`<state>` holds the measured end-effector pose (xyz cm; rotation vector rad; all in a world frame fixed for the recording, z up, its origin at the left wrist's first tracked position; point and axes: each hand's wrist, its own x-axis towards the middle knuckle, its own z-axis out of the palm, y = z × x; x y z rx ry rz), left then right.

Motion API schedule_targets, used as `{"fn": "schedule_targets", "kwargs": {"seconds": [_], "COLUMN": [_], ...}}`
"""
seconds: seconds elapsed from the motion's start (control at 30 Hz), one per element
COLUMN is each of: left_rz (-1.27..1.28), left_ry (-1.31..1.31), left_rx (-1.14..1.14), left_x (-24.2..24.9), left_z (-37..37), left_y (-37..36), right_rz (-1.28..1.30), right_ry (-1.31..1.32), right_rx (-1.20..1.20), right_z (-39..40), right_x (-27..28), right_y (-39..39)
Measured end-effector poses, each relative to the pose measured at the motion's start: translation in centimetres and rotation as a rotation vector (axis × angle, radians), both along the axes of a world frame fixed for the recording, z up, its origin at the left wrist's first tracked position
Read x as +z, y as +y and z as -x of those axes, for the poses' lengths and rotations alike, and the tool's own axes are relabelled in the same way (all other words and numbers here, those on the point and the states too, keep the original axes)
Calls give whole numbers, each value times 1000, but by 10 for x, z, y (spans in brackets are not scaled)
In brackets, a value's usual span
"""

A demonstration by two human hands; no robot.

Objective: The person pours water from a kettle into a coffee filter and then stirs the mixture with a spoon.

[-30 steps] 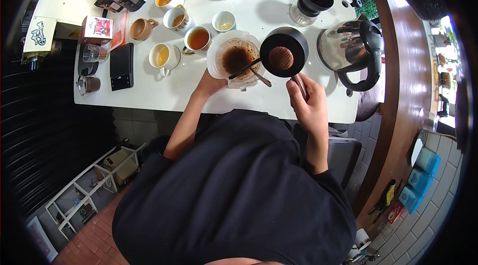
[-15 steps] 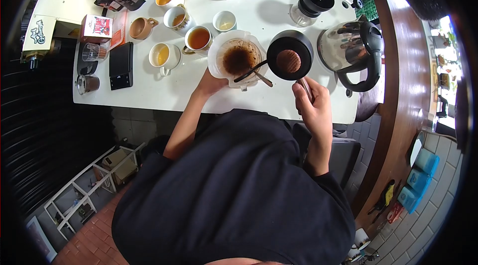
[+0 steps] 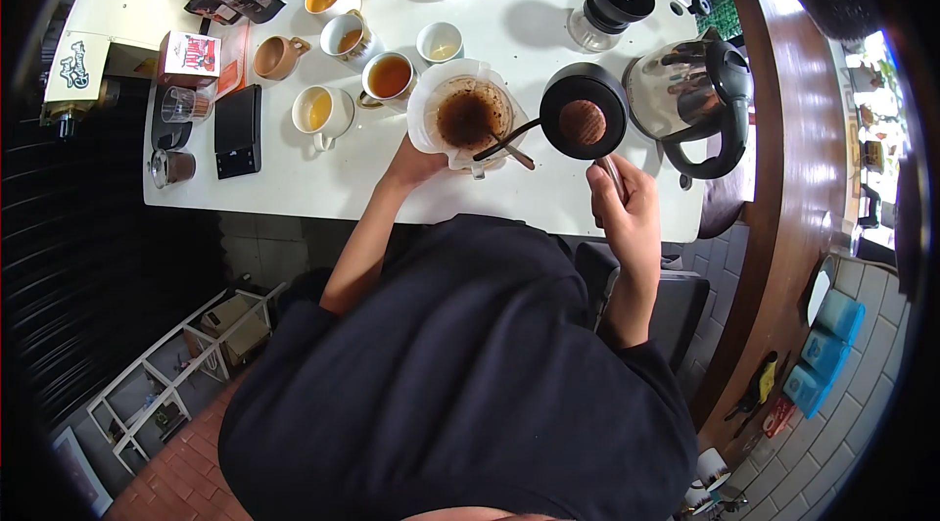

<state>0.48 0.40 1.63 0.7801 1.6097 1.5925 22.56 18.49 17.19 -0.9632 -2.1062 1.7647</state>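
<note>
Your right hand (image 3: 630, 196) grips the handle of a black kettle (image 3: 558, 95) with a round brown knob on its lid, and the thin spout (image 3: 509, 139) reaches left over the near side of a white filter (image 3: 428, 115) holding dark wet grounds (image 3: 465, 118). Your left hand (image 3: 418, 163) is at the filter's near left side, its fingers hidden from you, while a spoon (image 3: 521, 159) sticks out toward your right. On the white tabletop (image 3: 264, 193) you have cups (image 3: 340, 124) beyond and left, a black scale (image 3: 237, 129) farther left, and a large jug (image 3: 700, 90) to the right.
</note>
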Motion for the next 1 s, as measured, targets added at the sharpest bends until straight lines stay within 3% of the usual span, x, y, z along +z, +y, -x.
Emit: {"fn": "schedule_targets", "kwargs": {"seconds": [1.0], "left_rz": [105], "left_ry": [127], "left_rx": [37], "left_x": [-2], "left_z": [2], "left_y": [-3], "right_rz": [-17], "right_ry": [17], "right_rx": [-92], "right_z": [-7], "right_x": [0], "right_y": [17]}}
